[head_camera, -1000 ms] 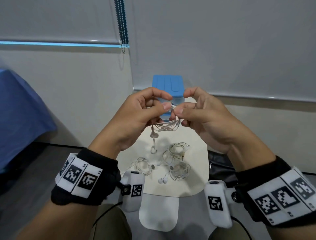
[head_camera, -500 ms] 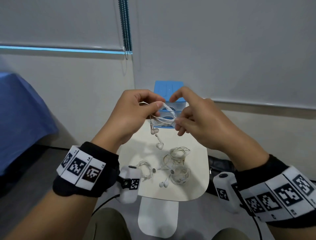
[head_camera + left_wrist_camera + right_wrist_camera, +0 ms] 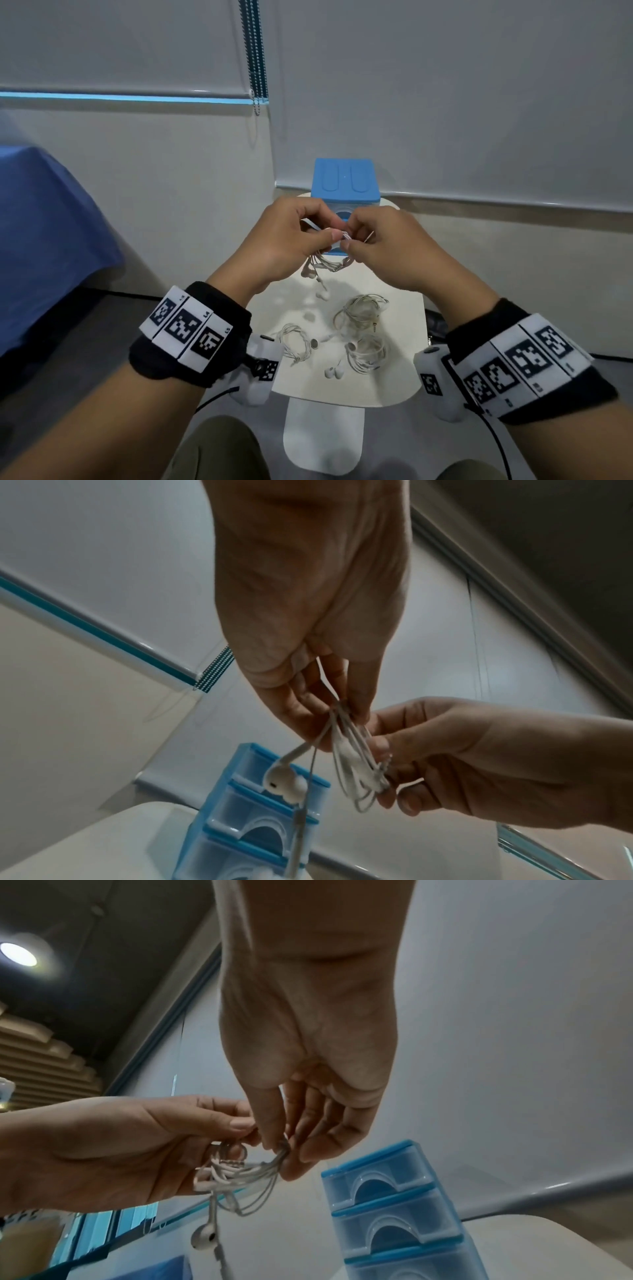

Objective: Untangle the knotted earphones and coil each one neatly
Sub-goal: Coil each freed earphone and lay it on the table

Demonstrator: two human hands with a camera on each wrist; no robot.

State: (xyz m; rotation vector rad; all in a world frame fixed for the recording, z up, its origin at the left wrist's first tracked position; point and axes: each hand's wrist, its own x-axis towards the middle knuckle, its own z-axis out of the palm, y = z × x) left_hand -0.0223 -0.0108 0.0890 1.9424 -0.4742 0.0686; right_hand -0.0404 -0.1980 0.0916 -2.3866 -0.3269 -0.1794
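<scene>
Earphones (image 3: 327, 263) pinched between both hands (image 3: 337, 240).

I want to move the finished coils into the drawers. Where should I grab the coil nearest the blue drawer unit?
Pinch the bundled loop across its strands from above: it lies flat on the table, and its jack end sticks out at the near side.

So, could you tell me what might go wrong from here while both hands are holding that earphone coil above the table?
1. The left hand and right hand only pinch the held earphone coil with their fingertips; a slip could let its loops spring apart.
2. A dangling earbud hangs below the coil and could swing into the blue drawer box or snag.
3. If dropped, the coil might land among the three coiled earphones on the table and re-tangle.
</scene>
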